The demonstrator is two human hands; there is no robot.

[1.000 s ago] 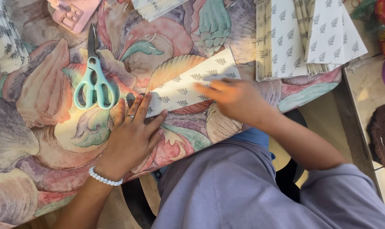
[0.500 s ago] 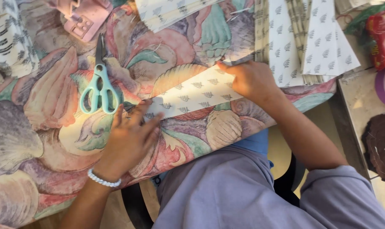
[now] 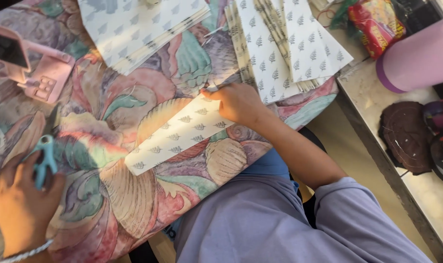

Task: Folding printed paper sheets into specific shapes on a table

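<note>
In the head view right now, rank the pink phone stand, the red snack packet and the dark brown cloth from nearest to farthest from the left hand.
From the left hand, which grips the teal scissors at the lower left:
1. Pink phone stand, upper left on the patterned tablecloth.
2. Red snack packet, top right, past the stacked papers.
3. Dark brown cloth, far right on the side counter.

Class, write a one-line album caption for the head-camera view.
Left hand grips turquoise scissors while right hand pins a leaf-print paper strip on a floral tablecloth.
</note>
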